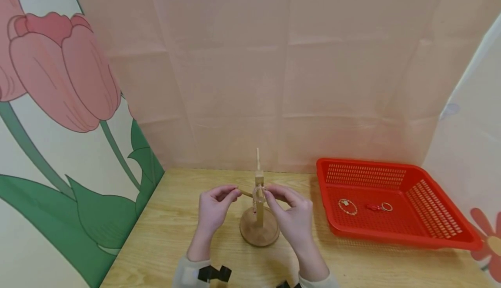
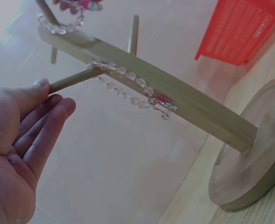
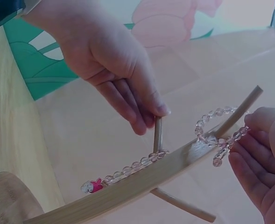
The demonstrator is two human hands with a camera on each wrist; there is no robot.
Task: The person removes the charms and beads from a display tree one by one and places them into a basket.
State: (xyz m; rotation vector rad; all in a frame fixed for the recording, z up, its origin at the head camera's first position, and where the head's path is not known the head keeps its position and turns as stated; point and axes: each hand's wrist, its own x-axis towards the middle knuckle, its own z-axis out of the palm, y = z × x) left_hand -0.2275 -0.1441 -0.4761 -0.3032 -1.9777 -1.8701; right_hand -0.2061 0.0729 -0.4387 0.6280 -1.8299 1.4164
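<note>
A wooden peg stand (image 1: 260,214) with a round base (image 1: 250,232) stands upright on the table. My left hand (image 1: 213,207) pinches the tip of one peg (image 2: 79,79) between thumb and finger. Around the inner end of that peg hangs a clear pink bead bracelet (image 2: 128,74), its pink and white charm (image 3: 93,185) lying along the post. On the other side, my right hand (image 1: 292,214) pinches a second clear bead bracelet (image 3: 204,121), which loops around an upper peg (image 3: 244,107). A small beaded tassel (image 3: 218,159) dangles from it.
A red plastic basket (image 1: 399,233) sits at the right of the table. Inside lie a beaded bracelet (image 1: 347,207) and a red piece with a ring (image 1: 377,207). A pink sheet (image 1: 235,83) hangs behind, and a tulip-print panel (image 1: 58,149) borders the left.
</note>
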